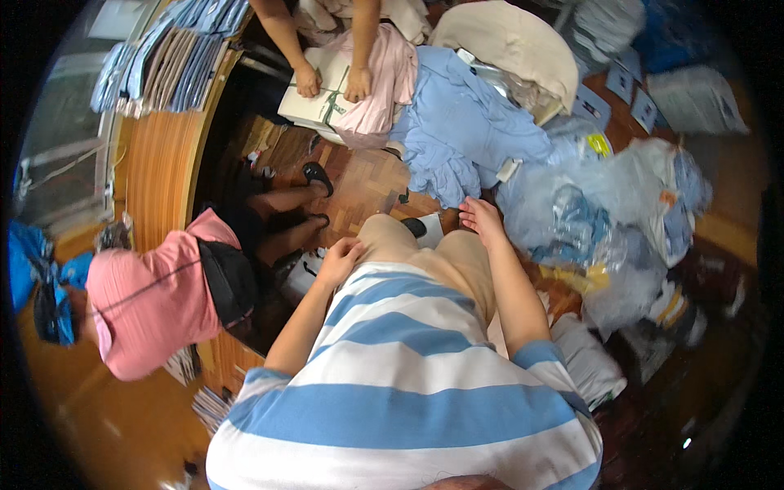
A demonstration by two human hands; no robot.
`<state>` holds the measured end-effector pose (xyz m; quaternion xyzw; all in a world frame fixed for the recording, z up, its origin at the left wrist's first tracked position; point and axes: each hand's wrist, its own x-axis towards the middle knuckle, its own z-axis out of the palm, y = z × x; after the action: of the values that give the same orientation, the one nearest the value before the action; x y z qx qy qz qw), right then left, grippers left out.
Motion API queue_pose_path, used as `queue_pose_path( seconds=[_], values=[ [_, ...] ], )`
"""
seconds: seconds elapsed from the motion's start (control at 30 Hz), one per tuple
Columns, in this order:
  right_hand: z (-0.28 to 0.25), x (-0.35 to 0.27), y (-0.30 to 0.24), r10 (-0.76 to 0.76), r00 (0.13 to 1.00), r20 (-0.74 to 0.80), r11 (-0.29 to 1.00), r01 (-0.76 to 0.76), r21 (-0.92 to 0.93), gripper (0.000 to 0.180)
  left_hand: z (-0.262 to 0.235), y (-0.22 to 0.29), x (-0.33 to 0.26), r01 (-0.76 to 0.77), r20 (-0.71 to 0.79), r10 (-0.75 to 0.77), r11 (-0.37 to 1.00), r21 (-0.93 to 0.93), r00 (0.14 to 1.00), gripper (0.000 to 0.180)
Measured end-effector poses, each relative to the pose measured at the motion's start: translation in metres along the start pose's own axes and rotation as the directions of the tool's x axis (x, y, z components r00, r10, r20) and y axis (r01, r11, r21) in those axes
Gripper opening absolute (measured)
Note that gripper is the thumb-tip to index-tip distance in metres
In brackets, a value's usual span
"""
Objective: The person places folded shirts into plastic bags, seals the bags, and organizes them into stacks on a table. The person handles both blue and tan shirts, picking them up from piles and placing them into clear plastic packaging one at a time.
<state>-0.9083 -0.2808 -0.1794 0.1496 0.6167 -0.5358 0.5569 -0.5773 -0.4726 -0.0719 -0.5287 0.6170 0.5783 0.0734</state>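
Observation:
My left hand (341, 260) rests by the left thigh of my beige shorts (392, 242), fingers loose and holding nothing I can see. Over the right thigh, my right hand (480, 220) is raised with its fingers apart and slightly bent, empty. Just beyond it hangs the lower end of a light blue shirt (465, 122), spread over a heap; I cannot tell whether the fingertips touch it. Across from me, another person's hands (333, 82) press on a white box or stack (314, 104) tied with green string, beside a pale pink garment (384, 77).
Clear plastic bags with blue clothing (580, 220) pile up on the right. Folded shirts (175, 69) are stacked on a wooden counter (159, 163) at the far left. A person in a pink top (155, 294) stands at my left. Parquet floor (363, 180) shows ahead.

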Motion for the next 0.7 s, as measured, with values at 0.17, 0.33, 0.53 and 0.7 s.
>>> queue_pose_path(
  seconds=[0.17,0.33,0.53,0.7],
  values=[
    [-0.026,0.108,-0.04,-0.794,0.607,-0.031,0.25,0.279,-0.927,0.054,0.047,-0.028,-0.093,0.142,-0.28,-0.128,0.989,0.031,0.951,0.035],
    [-0.044,0.157,-0.164,-0.857,0.427,0.287,-0.159,0.311,-0.937,0.058,0.108,0.017,-0.166,0.375,-0.336,-0.438,0.896,-0.238,0.834,0.037],
    [-0.063,0.214,-0.194,-0.637,0.67,0.381,-0.224,0.312,-0.923,0.049,0.151,0.06,-0.164,0.258,-0.331,-0.348,0.923,-0.287,0.877,0.033],
    [-0.042,0.166,-0.143,-0.813,0.369,0.451,-0.158,0.604,-0.781,0.04,0.189,0.059,-0.171,0.225,-0.386,-0.348,0.917,-0.33,0.854,0.032]
  ],
)
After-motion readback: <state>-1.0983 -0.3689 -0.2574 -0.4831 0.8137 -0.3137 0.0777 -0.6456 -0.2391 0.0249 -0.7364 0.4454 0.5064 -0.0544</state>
